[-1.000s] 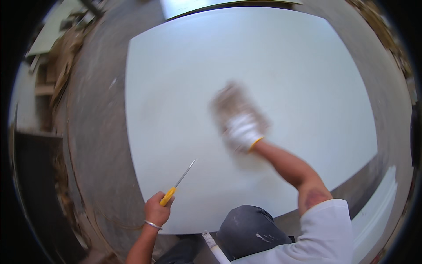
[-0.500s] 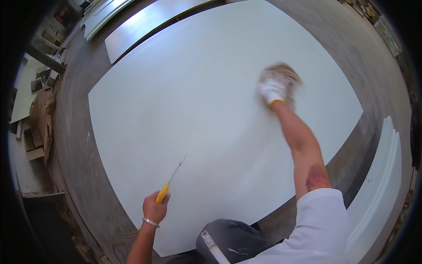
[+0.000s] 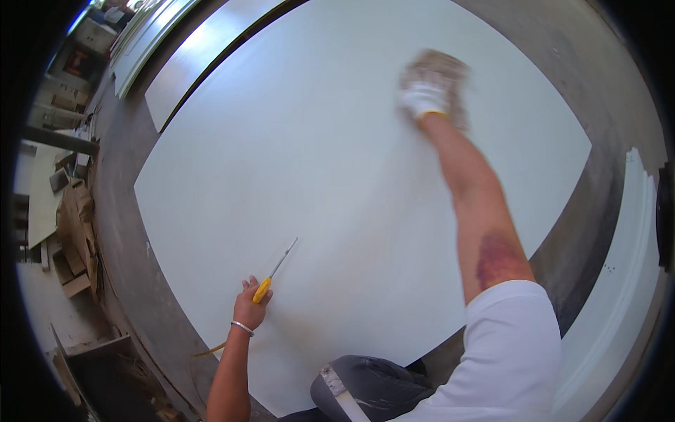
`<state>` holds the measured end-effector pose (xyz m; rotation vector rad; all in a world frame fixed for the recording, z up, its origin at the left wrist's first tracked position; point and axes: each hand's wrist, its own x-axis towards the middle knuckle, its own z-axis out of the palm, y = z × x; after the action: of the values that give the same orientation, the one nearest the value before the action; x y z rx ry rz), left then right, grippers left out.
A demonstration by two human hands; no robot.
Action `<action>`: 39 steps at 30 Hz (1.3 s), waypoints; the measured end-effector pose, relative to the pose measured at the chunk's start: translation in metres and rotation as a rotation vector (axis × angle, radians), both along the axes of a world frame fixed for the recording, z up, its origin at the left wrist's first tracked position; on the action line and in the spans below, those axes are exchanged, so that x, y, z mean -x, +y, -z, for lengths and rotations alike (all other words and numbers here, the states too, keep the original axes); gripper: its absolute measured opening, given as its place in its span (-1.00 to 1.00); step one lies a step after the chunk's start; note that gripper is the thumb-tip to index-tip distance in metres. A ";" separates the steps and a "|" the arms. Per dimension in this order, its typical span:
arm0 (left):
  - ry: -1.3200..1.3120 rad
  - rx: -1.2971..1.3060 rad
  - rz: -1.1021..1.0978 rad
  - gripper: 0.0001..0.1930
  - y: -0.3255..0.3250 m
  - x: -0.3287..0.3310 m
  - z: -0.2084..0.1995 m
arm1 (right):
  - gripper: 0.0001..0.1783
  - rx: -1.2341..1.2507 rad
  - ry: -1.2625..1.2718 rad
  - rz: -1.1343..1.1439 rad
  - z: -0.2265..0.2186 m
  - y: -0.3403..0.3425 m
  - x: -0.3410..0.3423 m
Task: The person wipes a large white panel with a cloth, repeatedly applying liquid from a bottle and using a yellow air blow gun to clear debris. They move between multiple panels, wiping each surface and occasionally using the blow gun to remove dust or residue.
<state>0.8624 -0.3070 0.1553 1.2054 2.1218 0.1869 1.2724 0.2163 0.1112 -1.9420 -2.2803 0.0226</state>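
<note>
— With the left hand (image 3: pixel 249 308)?
— Grasping a yellow-handled screwdriver-like tool (image 3: pixel 262 290) over the white panel (image 3: pixel 316 169), near side.
— With the gloved right hand (image 3: pixel 424 97)?
— Touching a brown rag (image 3: pixel 441 67), far across; can't tell finger grip, too blurred.

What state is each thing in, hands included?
Left hand: bare, gripping yellow-handled tool
Right hand: white-gloved, on brownish cloth
Yellow-handled tool: held, thin shaft pointing away from person
Brownish cloth: on large white panel, motion-blurred
Large white panel: lying flat
Bracelet: worn on left wrist
Cardboard: crumpled, at far left
</note>
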 end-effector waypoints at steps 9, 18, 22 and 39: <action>-0.185 0.186 0.104 -0.61 0.008 0.033 -0.015 | -0.15 0.088 0.485 -0.721 0.013 -0.283 -0.015; -0.045 0.132 0.253 -0.68 0.002 0.010 -0.007 | -0.25 -0.108 -0.140 -0.175 0.001 -0.253 -0.117; -0.050 0.072 0.326 -0.73 -0.015 0.027 0.003 | -0.26 0.323 -0.096 -0.031 -0.001 -0.300 -0.146; 0.167 -0.124 0.246 -0.80 -0.005 0.013 0.019 | -0.26 0.052 -0.436 0.507 0.031 -0.089 -0.201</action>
<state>0.8489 -0.3122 0.1358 1.5916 2.1035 0.1118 1.4729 0.1277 0.0802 -2.7124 -1.9304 -0.4395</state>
